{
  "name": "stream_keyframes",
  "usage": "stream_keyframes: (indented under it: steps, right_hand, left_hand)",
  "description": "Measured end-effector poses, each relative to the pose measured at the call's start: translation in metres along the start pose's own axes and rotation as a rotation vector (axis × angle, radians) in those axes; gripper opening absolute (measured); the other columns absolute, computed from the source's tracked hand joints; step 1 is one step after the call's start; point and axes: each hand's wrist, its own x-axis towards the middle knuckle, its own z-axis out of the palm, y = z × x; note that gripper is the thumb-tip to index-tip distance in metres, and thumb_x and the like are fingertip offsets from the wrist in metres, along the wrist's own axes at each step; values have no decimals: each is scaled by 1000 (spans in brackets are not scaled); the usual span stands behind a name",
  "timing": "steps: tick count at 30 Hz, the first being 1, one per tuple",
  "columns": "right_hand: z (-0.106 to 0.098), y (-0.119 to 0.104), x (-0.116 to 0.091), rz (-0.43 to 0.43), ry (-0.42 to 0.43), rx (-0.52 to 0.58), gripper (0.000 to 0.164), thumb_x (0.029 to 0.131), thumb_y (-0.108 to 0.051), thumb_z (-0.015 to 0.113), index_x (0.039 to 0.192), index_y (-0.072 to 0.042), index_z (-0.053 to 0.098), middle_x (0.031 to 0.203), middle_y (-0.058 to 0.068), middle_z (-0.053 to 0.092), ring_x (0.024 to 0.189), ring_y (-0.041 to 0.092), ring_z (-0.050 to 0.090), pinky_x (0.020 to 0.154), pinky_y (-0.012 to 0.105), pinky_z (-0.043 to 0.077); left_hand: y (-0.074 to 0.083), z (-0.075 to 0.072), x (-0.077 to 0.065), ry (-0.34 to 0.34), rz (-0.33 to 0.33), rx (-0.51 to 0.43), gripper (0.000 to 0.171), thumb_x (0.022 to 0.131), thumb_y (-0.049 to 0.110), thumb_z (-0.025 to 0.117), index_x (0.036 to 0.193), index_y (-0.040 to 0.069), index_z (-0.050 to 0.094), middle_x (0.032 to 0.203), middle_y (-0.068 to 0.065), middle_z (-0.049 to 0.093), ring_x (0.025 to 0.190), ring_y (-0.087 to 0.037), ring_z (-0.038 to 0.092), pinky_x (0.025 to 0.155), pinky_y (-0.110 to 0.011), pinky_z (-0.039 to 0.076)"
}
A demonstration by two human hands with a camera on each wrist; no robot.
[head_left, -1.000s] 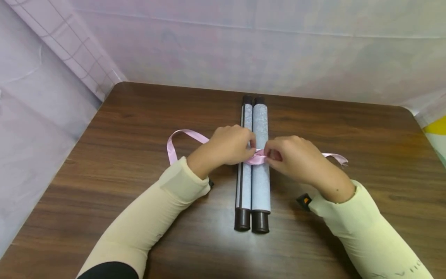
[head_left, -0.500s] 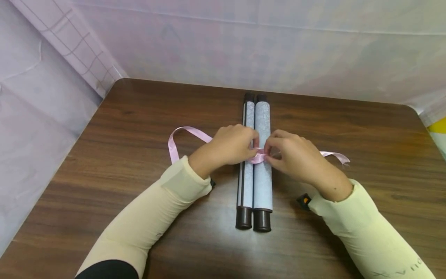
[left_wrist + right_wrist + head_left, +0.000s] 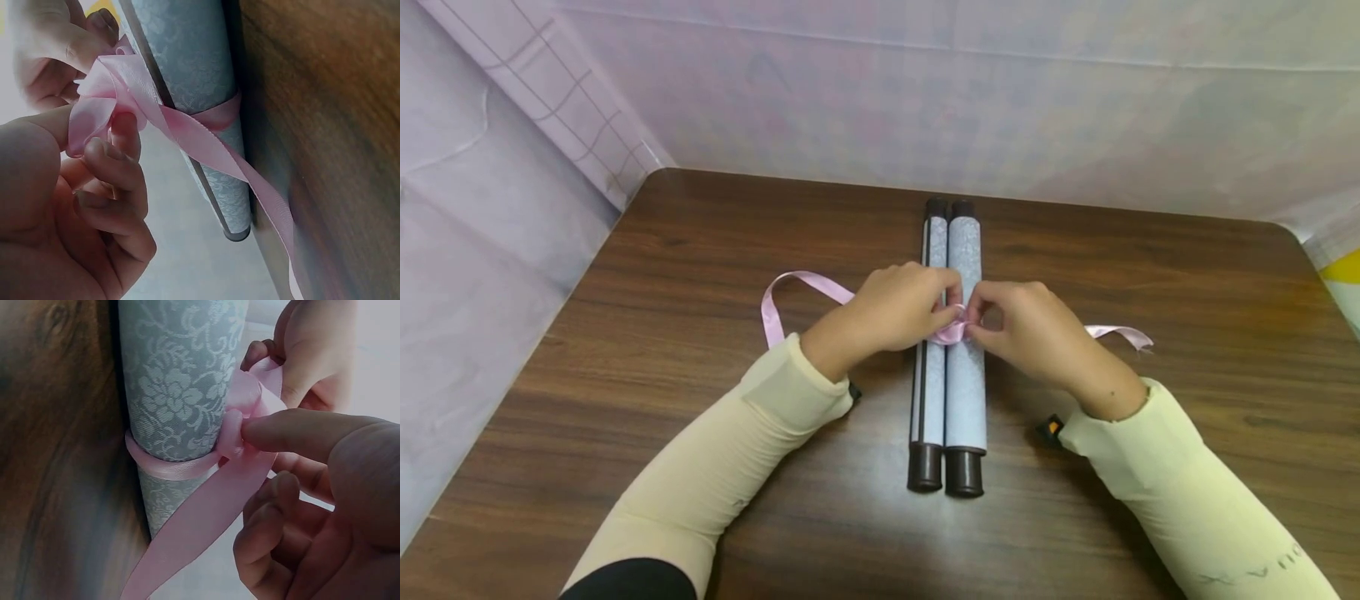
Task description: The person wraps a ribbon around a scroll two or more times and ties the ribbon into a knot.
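Two pale blue-grey scroll rolls (image 3: 966, 400) with dark brown end knobs lie side by side on the table, running away from me. A pink satin ribbon (image 3: 951, 333) wraps round them near the middle. My left hand (image 3: 898, 308) pinches a loop of it between thumb and fingers, from the left. From the right, my right hand (image 3: 1026, 329) pinches the ribbon close to the knot. In the left wrist view the gathered pink ribbon (image 3: 119, 94) stands above the rolls, and a tail hangs down to the table. The right wrist view shows the floral-patterned roll (image 3: 175, 394) with the ribbon round it.
The brown wooden table (image 3: 662, 400) extends on both sides of the rolls. One ribbon tail curves out at the left, the other at the right. A pale curtain-like backdrop (image 3: 925, 108) hangs behind the far edge. Something yellow (image 3: 1343, 268) shows at the far right.
Both hands stay at the ribbon. The fingertips have drawn slightly closer together, and the pinched ribbon between them is lifted a little and more gathered. The rolls rest in place.
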Motion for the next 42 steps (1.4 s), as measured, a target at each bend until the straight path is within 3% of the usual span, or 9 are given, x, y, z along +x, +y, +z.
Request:
stream_keyframes:
  steps: [6, 12, 22, 28, 35, 42]
  right_hand:
    - [3, 2, 1, 31, 14, 58, 16, 76, -7, 71, 76, -11, 57, 64, 2, 63, 54, 11, 54, 47, 28, 49]
    - [4, 2, 2, 48, 38, 53, 17, 78, -8, 69, 81, -9, 53, 63, 2, 60, 52, 10, 51, 44, 28, 47]
    - [7, 4, 3, 67, 54, 61, 13, 79, -10, 69, 87, -9, 59, 63, 2, 61, 49, 10, 51, 42, 29, 46]
    - [9, 5, 4, 97, 56, 61, 9, 78, -10, 68, 84, -10, 62, 58, 1, 58, 46, 11, 49, 40, 29, 43]
    - [13, 8, 4, 72, 77, 69, 7, 76, -8, 66, 81, -10, 61, 51, 1, 52, 43, 12, 44, 38, 28, 37]
    - [15, 10, 6, 77, 92, 90, 9, 75, -3, 65, 79, -11, 62, 52, 1, 54, 43, 11, 46, 38, 28, 39]
  left_hand:
    - [0, 0, -1, 7, 9, -10, 14, 93, 38, 54, 97, 25, 58, 71, 7, 59, 61, -10, 52, 49, -28, 44]
    - [2, -1, -1, 7, 36, -19, 15, 94, 37, 52, 99, 24, 58, 72, 7, 59, 60, -9, 52, 49, -26, 44]
    - [4, -2, -1, 24, 49, -1, 13, 94, 36, 53, 98, 25, 58, 71, 7, 59, 60, -9, 52, 50, -27, 43]
    - [5, -3, -1, 20, 55, 11, 13, 94, 37, 53, 99, 26, 58, 74, 9, 60, 63, -9, 53, 53, -28, 45]
    - [7, -3, -2, 18, 60, 9, 13, 94, 37, 53, 99, 26, 58, 74, 9, 60, 62, -9, 53, 53, -28, 44]
    - [6, -3, -2, 18, 65, 9, 13, 94, 36, 53, 99, 26, 58, 75, 9, 60, 62, -9, 53, 52, -27, 44]
